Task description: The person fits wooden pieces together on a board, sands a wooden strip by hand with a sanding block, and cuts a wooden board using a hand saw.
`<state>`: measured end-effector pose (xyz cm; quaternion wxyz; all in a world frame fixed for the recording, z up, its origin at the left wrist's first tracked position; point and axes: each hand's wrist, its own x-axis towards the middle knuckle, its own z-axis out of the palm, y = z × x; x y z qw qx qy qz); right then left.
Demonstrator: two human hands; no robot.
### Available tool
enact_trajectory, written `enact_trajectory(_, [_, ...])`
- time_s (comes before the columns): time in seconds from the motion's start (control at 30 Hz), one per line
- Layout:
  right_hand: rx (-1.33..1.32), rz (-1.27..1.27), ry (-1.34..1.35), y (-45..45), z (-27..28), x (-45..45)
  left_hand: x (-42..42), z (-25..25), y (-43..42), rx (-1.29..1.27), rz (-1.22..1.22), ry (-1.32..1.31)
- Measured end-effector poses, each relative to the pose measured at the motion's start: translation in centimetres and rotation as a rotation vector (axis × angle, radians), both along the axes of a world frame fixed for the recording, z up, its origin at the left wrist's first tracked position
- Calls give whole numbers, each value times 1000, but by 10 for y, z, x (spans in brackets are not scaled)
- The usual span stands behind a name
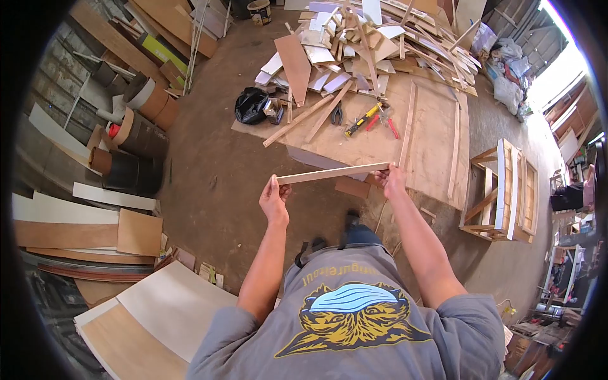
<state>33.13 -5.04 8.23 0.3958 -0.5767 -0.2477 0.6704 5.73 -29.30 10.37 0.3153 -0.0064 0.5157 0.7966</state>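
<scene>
A thin wooden strip (332, 173) spans the space between my two hands, in front of my body. Its left end is pinched by my left hand (275, 201), fingers closed. My right hand (391, 180) grips the other end, close to the front edge of the plywood worktop (373, 149). Beyond the strip, on that worktop, lie a yellow-and-black hammer (363, 120), red-handled pliers (391, 126) and dark pliers (337, 114). More wooden strips lie there too, one of them a long strip (408, 123) to the right.
A big heap of wood offcuts (373, 50) covers the worktop's far side, with a black plastic bag (251, 106) at its left corner. A wooden frame (503, 190) stands at right. Buckets (136, 168) and leaning boards (76, 235) line the left. Large panels (180, 297) lie at lower left.
</scene>
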Motion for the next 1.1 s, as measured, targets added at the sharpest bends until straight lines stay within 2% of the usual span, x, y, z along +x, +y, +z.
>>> enact_trajectory(0.3, [-130, 91, 46, 4, -38, -69, -44, 6, -3, -27, 137, 88])
enact_trajectory(0.67, [69, 164, 89, 92, -36, -118, -101, -23, 90, -120, 116, 71])
enact_trajectory(0.87, [72, 209, 173, 154, -38, -137, -132, -36, 149, -244, 88, -5])
enact_trajectory(1.1, [-10, 256, 375, 189, -24, -181, -152, -63, 161, -300, 180, -178])
